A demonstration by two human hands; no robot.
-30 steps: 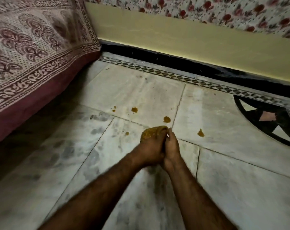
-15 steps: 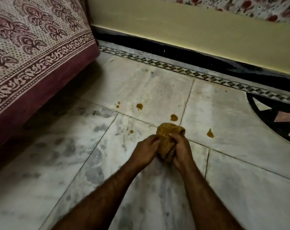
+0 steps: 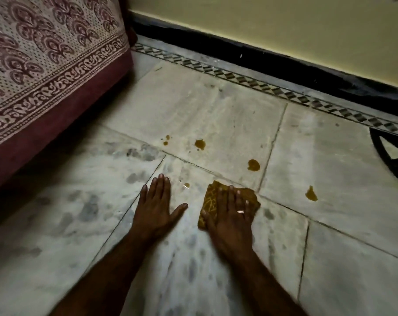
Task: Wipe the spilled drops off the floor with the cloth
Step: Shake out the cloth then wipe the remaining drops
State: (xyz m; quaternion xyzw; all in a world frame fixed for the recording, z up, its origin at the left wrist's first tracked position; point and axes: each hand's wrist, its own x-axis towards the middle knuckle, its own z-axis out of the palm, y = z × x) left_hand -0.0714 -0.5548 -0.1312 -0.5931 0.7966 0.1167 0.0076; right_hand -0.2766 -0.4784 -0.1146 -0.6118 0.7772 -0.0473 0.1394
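Floor (image 3: pixel 216 106): five brown drops (image 3: pixel 200 144) visible, one cloth (image 3: pixel 210 199).
Right hand (image 3: pixel 231 215) flat, pressing cloth onto floor, fingers spread; left hand (image 3: pixel 157 208) flat, empty, beside the nearest drop.

A: floor (image 3: pixel 216 106) was polished marble slabs, grey-veined, faint sheen, thin dark joints.
B: cloth (image 3: pixel 212 200)?
A: woven fabric, mustard, matt, printed pattern, crumpled.
B: drops (image 3: pixel 253 165)?
A: glossy amber liquid, wet-looking.
B: bed cover (image 3: pixel 45 53)?
A: matt block-printed cotton, maroon on cream. Wall (image 3: pixel 284 26) was matt paint, skirting (image 3: pixel 250 60) glossy black stone.
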